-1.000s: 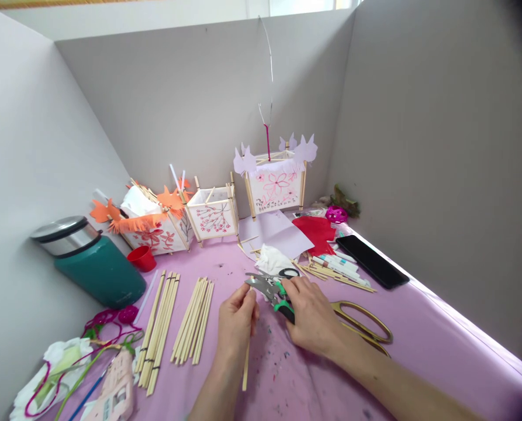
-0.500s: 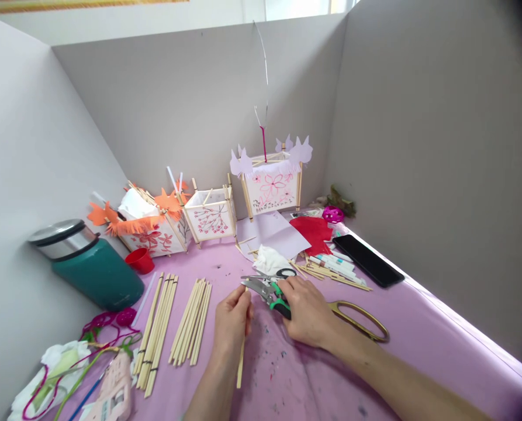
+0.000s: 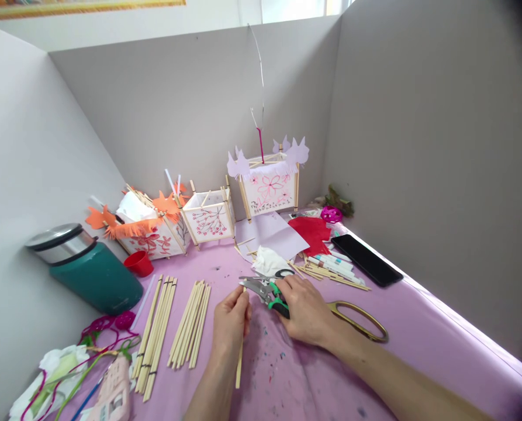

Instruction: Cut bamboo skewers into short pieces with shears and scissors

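Observation:
My left hand pinches a thin wooden stick, which runs down past the palm toward me. In my right hand is a pair of green-and-black pruning shears, their blades at the stick's upper tip. Whether the blades touch the wood I cannot tell. Just behind the shears lie small black-handled scissors, partly covered. Gold-handled scissors rest beside my right forearm, their blades hidden under it. To the left of my left hand are a loose bundle of sticks and some black-banded sticks.
Paper lanterns on stick frames stand at the back: one orange-trimmed, one plain-topped, one lilac-trimmed. A teal bottle, red cup and pink glue gun are at left. A phone and markers lie right.
The view has shifted slightly. My hands, the stick and the shears hold nearly the same position as before.

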{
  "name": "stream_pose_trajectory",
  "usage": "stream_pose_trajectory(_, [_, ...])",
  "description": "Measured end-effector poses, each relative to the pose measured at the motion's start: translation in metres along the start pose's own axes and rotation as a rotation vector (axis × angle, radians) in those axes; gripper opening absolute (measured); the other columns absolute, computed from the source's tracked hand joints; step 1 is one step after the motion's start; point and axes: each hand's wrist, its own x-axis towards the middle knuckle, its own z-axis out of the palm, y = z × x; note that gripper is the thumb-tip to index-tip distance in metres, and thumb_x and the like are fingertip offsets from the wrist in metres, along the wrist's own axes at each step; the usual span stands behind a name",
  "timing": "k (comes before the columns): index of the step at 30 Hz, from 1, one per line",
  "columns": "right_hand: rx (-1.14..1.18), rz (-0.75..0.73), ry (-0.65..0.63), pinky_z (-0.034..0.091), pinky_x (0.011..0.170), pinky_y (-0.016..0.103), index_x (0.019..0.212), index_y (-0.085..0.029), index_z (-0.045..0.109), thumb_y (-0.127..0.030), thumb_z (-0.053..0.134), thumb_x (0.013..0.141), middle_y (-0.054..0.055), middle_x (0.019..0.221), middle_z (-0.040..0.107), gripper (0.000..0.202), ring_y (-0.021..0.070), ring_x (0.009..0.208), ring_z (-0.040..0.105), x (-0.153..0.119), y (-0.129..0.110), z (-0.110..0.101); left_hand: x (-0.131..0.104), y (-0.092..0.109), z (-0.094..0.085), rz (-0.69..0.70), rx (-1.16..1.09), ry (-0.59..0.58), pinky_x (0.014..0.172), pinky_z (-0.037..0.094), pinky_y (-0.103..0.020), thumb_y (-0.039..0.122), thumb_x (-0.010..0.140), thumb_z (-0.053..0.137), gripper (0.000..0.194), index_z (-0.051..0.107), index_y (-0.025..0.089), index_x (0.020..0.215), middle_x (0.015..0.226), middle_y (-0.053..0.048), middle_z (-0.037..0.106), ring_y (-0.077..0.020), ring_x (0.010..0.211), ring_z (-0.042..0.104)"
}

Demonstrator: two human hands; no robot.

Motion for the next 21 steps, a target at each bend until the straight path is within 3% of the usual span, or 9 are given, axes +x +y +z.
stream_pose_trajectory(11, [0.043, 0.016, -0.021, 0.038, 0.088, 0.039, 0.116, -0.016, 0.057, -0.027, 0.063, 0.074, 0.013, 0.111, 0.060, 0.045, 0.0296, 0.105, 0.051, 0.0012, -0.0011, 0.0013, -0.0009, -0.0031, 0.0030, 0.015, 0.007, -0.008, 0.031, 0.019, -0.019, 0.044, 0.075, 0.064, 0.034, 0.067, 0.013, 0.090, 0.045, 0.011, 0.042, -0.0047, 0.029, 0.030])
stream_pose_trajectory(21, [0.008, 0.022, -0.043, 0.037, 0.085, 0.039, 0.109, -0.017, 0.059, -0.027, 0.065, 0.072, 0.012, 0.109, 0.062, 0.039, 0.0297, 0.104, 0.053, 0.0027, -0.0018, -0.0020, -0.0018, -0.0024, 0.0036, -0.010, -0.021, 0.003, 0.031, 0.015, -0.019, 0.042, 0.073, 0.065, 0.050, 0.066, 0.010, 0.111, 0.045, 0.011, 0.044, -0.0045, 0.028, 0.029])
